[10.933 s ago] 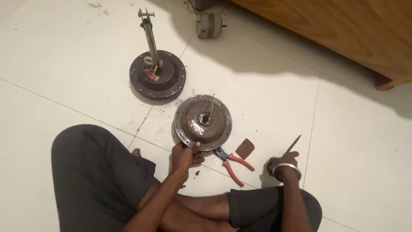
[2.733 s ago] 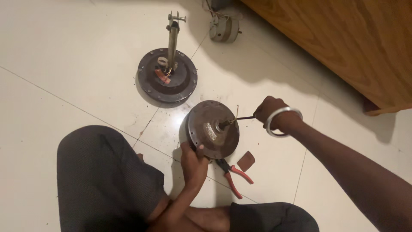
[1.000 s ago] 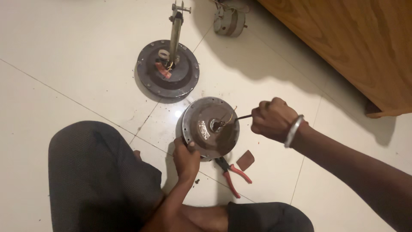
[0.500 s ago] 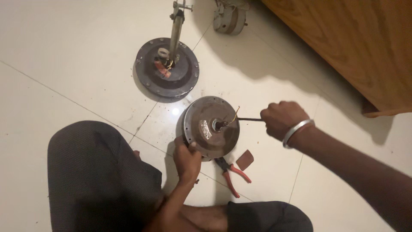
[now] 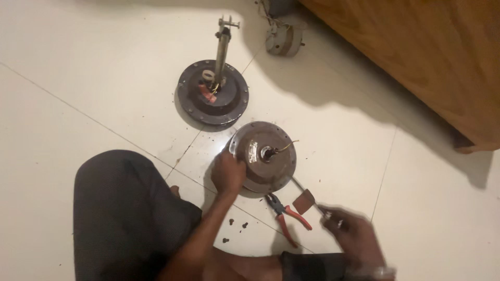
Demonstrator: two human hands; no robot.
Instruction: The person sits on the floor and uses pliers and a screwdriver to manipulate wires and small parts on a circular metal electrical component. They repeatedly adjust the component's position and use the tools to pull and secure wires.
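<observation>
On the floor: we sit cross-legged on pale tile (image 5: 94, 78), and the round metal motor housing (image 5: 263, 156) lies flat just in front of our knee.
Housing look: a domed disc, dull brown-grey with worn shiny patches, a dark hub at its centre and a thin yellowish wire (image 5: 287, 145) curling out of the hub to the right.
Left hand: our left hand (image 5: 227, 174) rests on the housing's near-left rim, its grip closed over the edge.
Right hand: our right hand (image 5: 350, 234) is blurred, well clear of the housing at the lower right; its grip is wrapped around the handle of a thin screwdriver (image 5: 308, 196), whose shaft points up-left towards the housing's rim.
Beside the housing: red-handled pliers (image 5: 287, 216) lie just below it, and a small brown flat piece (image 5: 303, 201) sits beside them under the screwdriver shaft.
Loose bits: a few small dark screws (image 5: 237, 226) lie on the tile near our left forearm.
Further back: a second dark round housing (image 5: 212, 96) with an upright metal rod (image 5: 221, 49) stands just beyond the first, nearly touching it.
Far edge: a small grey round part (image 5: 284, 41) lies near a wooden furniture panel (image 5: 416, 57).
</observation>
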